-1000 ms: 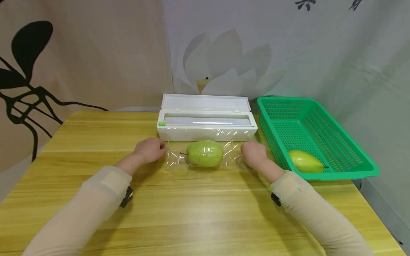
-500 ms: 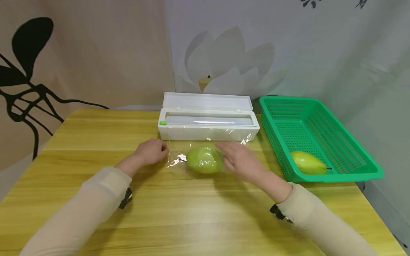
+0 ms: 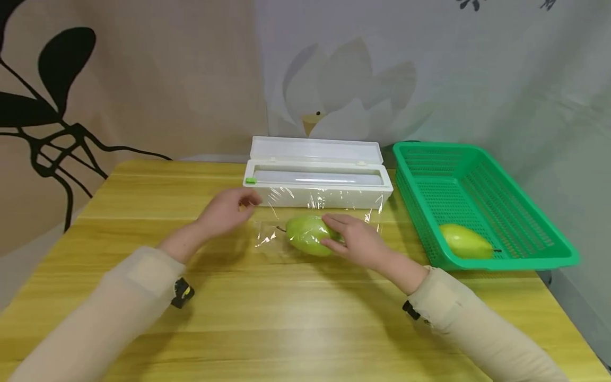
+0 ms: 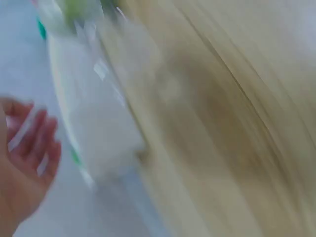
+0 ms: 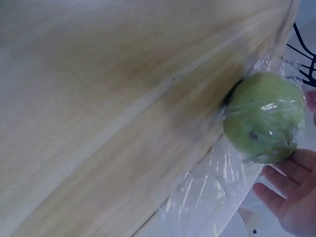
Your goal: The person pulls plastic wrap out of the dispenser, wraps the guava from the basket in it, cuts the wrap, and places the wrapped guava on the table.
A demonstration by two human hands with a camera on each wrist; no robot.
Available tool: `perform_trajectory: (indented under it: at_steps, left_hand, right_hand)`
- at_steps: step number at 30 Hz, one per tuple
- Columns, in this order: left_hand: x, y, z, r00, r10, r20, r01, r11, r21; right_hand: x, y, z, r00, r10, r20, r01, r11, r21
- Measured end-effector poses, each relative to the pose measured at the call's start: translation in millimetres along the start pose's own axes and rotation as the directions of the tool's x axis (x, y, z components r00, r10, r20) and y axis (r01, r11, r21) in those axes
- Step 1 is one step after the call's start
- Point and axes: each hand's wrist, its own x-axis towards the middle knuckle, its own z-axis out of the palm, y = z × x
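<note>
A green pear (image 3: 305, 234) lies on its side at the middle of the table under clear cling film (image 3: 268, 233). From its right end, my right hand (image 3: 361, 241) grips it with thumb and fingers. In the right wrist view the film is stretched across the pear (image 5: 264, 118), and my fingers are at its far side. My left hand (image 3: 225, 213) is off to the left, its fingers loosely bent and holding nothing. Behind the pear, a white cling film dispenser (image 3: 316, 149) stands with its lid up; film runs from it towards the pear. The left wrist view is blurred.
A green plastic basket (image 3: 515, 263) stands at the right, with a second pear (image 3: 462, 242) lying in it. Bare wooden tabletop (image 3: 305, 323) stretches in front of the hands. A printed curtain (image 3: 200, 79) hangs behind the table.
My right hand has let go of the film's right side and moved left onto the pear. My left hand has left the film's left edge, rising slightly, with its fingers loosened.
</note>
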Motion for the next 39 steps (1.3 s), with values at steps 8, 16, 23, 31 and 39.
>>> perform_trajectory:
  at_steps: [8,16,23,31,39]
  left_hand:
    - [1.0,39.6,45.0,0.932,0.298,0.205,-0.323,0.941,0.101]
    - [13.7,32.4,65.1,0.947,0.29,0.139,-0.304,0.947,0.099]
    - [27.1,32.1,69.8,0.966,0.219,0.133,-0.229,0.971,0.066]
    - [38.7,31.2,68.6,0.971,0.179,0.159,-0.186,0.982,0.028]
    - [46.4,27.9,71.0,0.981,0.142,0.129,-0.135,0.989,-0.065]
  right_hand:
    - [1.8,5.7,3.1,1.0,-0.006,0.002,0.006,0.999,-0.051]
    - [4.8,11.1,2.7,0.997,0.031,0.076,-0.032,0.999,0.015]
    - [12.2,17.8,5.0,0.989,0.072,0.127,-0.081,0.995,0.065]
    - [20.7,26.6,11.5,0.985,0.09,0.147,-0.11,0.985,0.133]
    - [26.5,39.8,17.2,0.975,0.174,0.142,-0.211,0.926,0.313]
